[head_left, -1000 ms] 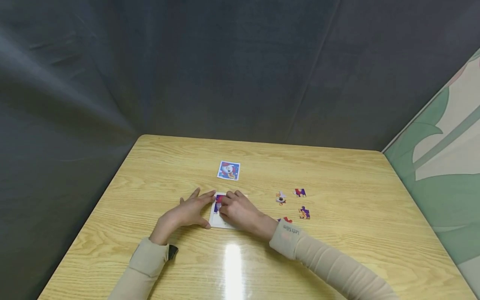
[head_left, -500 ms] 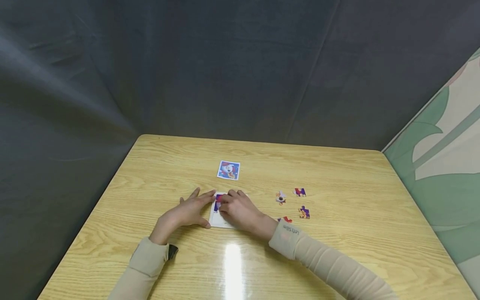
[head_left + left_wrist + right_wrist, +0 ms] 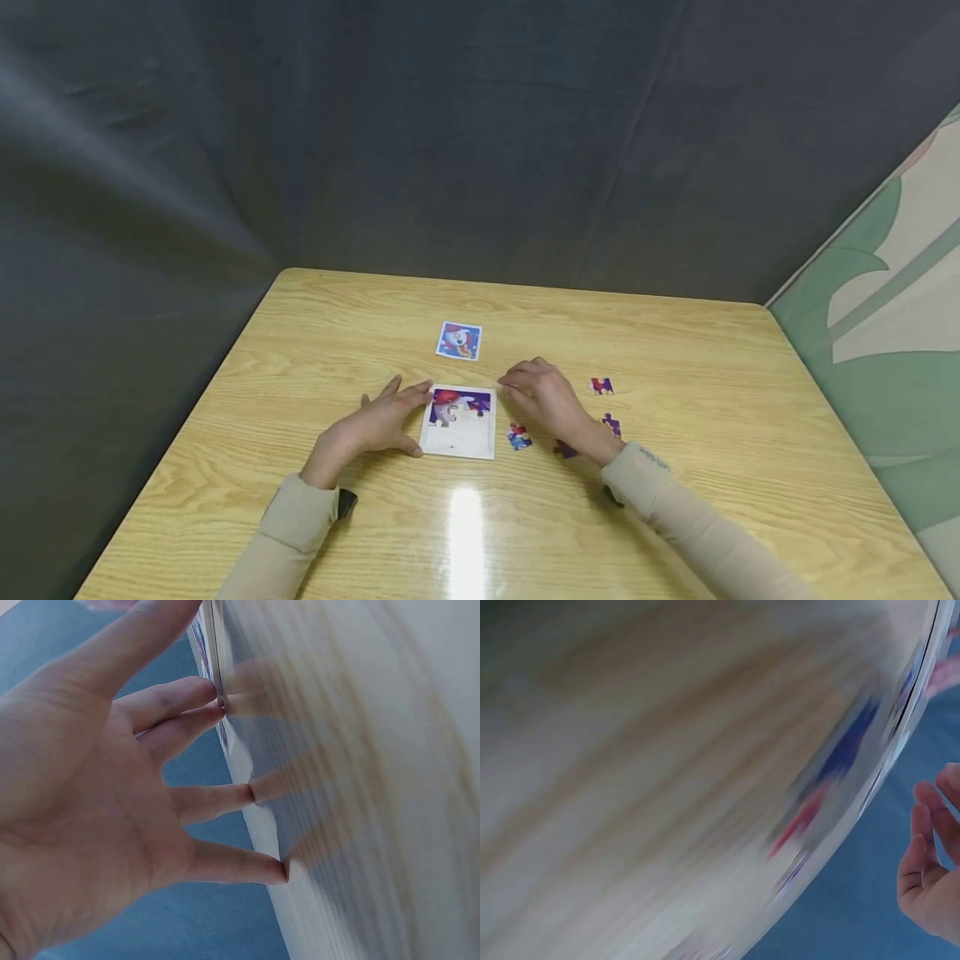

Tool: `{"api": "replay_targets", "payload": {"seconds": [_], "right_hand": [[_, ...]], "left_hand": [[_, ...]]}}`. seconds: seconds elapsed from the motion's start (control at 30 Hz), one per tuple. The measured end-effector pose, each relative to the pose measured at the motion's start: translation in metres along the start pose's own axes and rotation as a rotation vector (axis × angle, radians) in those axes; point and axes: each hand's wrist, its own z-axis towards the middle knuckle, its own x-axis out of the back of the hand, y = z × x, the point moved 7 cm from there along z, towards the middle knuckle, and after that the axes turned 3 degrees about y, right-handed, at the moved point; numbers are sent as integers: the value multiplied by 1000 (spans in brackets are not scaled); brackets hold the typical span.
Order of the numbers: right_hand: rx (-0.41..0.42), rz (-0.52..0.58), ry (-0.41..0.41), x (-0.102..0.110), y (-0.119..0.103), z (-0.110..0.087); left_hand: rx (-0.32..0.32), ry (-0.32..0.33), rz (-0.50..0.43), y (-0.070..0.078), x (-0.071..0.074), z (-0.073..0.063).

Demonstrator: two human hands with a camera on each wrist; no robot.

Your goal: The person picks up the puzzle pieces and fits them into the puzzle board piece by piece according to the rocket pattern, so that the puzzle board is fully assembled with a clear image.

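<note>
My left hand (image 3: 375,423) spreads wide at the tray's (image 3: 471,442) left edge.
A piece (image 3: 519,436) lies just right of the tray; beyond, my right hand (image 3: 553,404) curls narrow, whether on anything I can't tell; farther lies the card (image 3: 459,341).

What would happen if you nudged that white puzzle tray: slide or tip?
The white puzzle tray would probably slide rather than tip, since it lies flat. It looks thin, so it's likely light. The table shows a bright reflection, hinting at a smooth, perhaps slippery surface.
</note>
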Motion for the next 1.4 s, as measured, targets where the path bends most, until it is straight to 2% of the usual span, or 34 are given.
{"api": "replay_targets", "payload": {"seconds": [0.1,0.2,0.33,0.53,0.73,0.8,1.03,1.2,1.4], "right_hand": [[-81,5,19,18,21,-10],[-145,6,3,30,38,-22],[-179,10,-31,37,49,-36],[-162,-18,-42,44,56,-49],[-159,-71,20,55,66,-55],[-139,-70,13,55,67,-56],[-107,-48,-87,45,63,-60],[-57,-93,-72,44,57,-61],[-71,-96,-62,43,54,-60]], "left_hand": [[1,0,2,0,1,-1],[-2,4,3,-1,1,-1],[-6,3,1,-1,1,0],[-1,3,-2,-1,-1,0],[5,5,-7,-1,-1,0],[9,0,-4,-2,-1,-1],[-5,8,-5,0,-1,0],[-2,4,-7,0,-1,0],[1,8,-6,-1,-1,0]]}}
